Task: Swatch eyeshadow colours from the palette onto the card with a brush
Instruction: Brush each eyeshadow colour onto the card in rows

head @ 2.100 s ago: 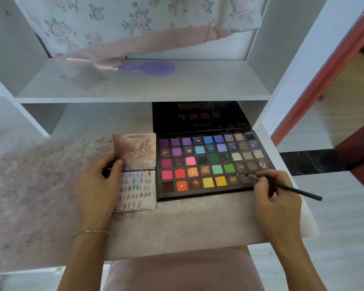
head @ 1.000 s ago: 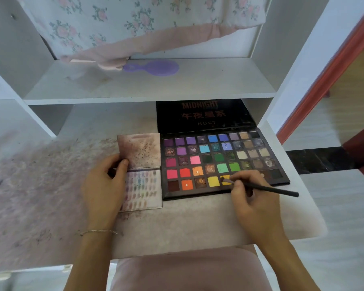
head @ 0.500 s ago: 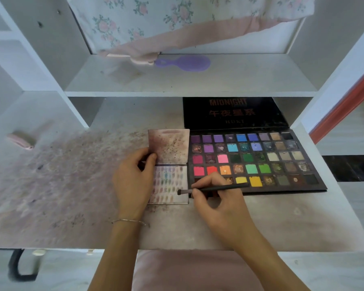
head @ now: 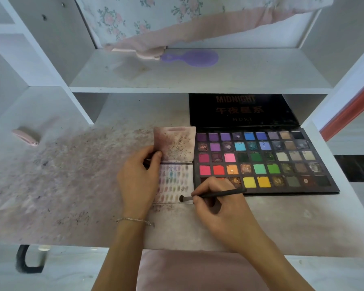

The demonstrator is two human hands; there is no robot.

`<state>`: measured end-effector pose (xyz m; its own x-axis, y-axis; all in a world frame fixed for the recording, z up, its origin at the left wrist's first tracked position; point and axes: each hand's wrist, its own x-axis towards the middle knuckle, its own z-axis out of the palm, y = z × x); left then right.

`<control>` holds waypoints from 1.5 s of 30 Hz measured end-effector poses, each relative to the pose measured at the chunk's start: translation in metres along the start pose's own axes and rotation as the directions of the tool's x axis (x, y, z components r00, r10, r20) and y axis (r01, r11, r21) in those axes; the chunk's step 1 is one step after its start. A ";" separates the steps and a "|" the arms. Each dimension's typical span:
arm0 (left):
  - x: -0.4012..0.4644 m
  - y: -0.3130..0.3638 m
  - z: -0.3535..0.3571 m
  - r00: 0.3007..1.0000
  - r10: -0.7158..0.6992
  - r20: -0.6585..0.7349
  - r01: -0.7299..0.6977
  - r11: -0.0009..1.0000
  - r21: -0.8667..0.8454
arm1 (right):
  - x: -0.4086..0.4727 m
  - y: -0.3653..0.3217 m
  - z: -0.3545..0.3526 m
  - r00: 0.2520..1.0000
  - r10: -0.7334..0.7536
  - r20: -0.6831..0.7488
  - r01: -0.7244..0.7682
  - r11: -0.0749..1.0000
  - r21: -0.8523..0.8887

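The right hand [head: 221, 208] pinches a thin black brush [head: 214, 194] between thumb and curled fingers [head: 200, 189], the shaft lying nearly level and its dark tip down on the lower right corner of the card [head: 177, 182]. The card lies on the worktop [head: 282, 223], touching the left edge of the palette [head: 261, 162], its near leaf covered in rows of small pale colour swatches and its far leaf stained brown and speckled. The left hand [head: 138, 179] rests on the card's left edge, fingers loosely curled, with the thumb tip on the far leaf. The palette lies open with its many pans of purple, blue, green, pink, red, orange and yellow showing; its black lid stands at the back, printed "MIDNIGHT", a line of Chinese characters, and small letters that seem to read "HDKT". On the shelf [head: 250, 76] above lies a purple hairbrush [head: 194, 57].
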<state>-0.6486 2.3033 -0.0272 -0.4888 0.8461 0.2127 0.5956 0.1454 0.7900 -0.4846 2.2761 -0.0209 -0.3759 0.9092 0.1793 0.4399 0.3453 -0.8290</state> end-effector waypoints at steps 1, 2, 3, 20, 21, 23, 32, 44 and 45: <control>0.000 0.000 0.000 1.000 0.003 -0.002 -0.003 1.000 0.000 | 0.000 0.000 0.000 1.000 0.000 0.010 0.000 1.000 -0.001; 0.000 0.000 0.000 1.000 0.003 -0.004 -0.003 1.000 0.001 | 0.000 -0.001 -0.001 1.000 0.000 0.013 -0.001 1.000 0.002; 0.000 0.000 0.000 1.000 0.002 -0.005 -0.002 1.000 0.005 | 0.000 -0.001 -0.001 1.000 0.002 0.010 -0.002 1.000 0.005; 0.000 -0.001 0.000 1.000 -0.007 -0.003 0.007 1.000 0.004 | 0.001 0.000 -0.002 0.999 0.017 0.035 -0.018 1.000 0.019; 0.000 -0.001 0.001 1.000 -0.007 -0.002 0.007 1.000 0.004 | 0.000 0.001 -0.002 0.999 0.016 0.033 -0.016 1.000 0.015; 0.000 -0.001 0.000 1.000 -0.006 -0.001 0.006 1.000 0.002 | 0.000 0.002 -0.001 0.999 0.008 0.038 -0.008 1.000 -0.001; 0.000 -0.001 0.001 1.000 -0.006 -0.002 0.006 1.000 0.005 | -0.002 0.002 -0.006 0.979 -0.052 -0.195 0.102 0.962 0.254; -0.001 0.001 -0.002 1.000 -0.017 0.023 0.017 1.000 0.002 | -0.023 0.026 -0.050 0.904 -0.005 -0.427 0.077 0.985 0.151; -0.001 0.001 -0.002 0.999 -0.019 0.025 0.019 1.000 0.003 | -0.027 0.028 -0.055 0.896 -0.006 -0.443 0.064 0.991 0.117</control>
<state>-0.6486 2.3013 -0.0259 -0.4839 0.8558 0.1827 0.5880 0.1634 0.7922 -0.4179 2.2741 -0.0196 0.0219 0.9162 0.4001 0.3170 0.3732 -0.8719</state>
